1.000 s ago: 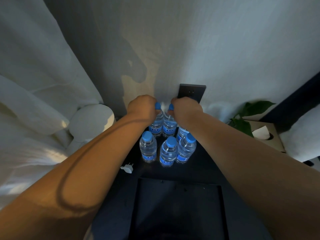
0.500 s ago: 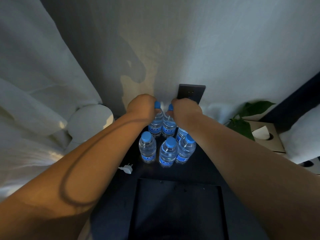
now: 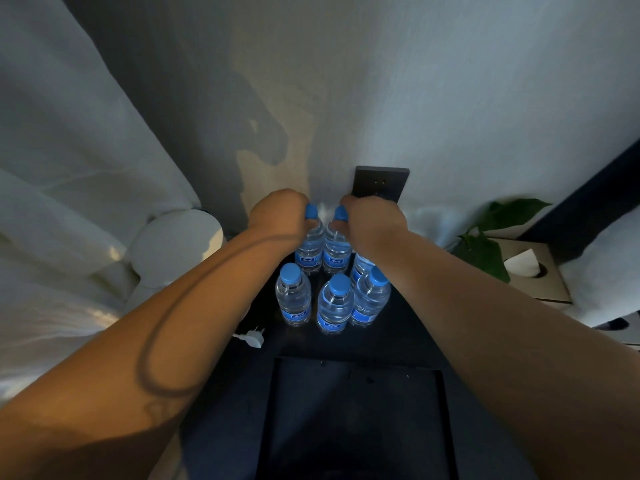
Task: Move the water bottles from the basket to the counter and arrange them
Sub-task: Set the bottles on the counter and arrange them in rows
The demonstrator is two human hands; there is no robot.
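Observation:
Several small clear water bottles with blue caps and blue labels stand upright on a dark counter. My left hand is closed around the neck of the back-left bottle. My right hand grips the neck of the back-middle bottle right beside it. In front stand three more: a left bottle, a middle bottle and a right bottle. Another bottle is partly hidden under my right wrist. No basket shows.
A white plug adapter lies on the counter left of the bottles. A dark wall socket plate is behind my right hand. A green plant and a tissue box sit at the right. White curtain hangs at the left.
Both hands stay closed on the two back bottles near the wall. They have barely shifted; the bottles in front have not moved.

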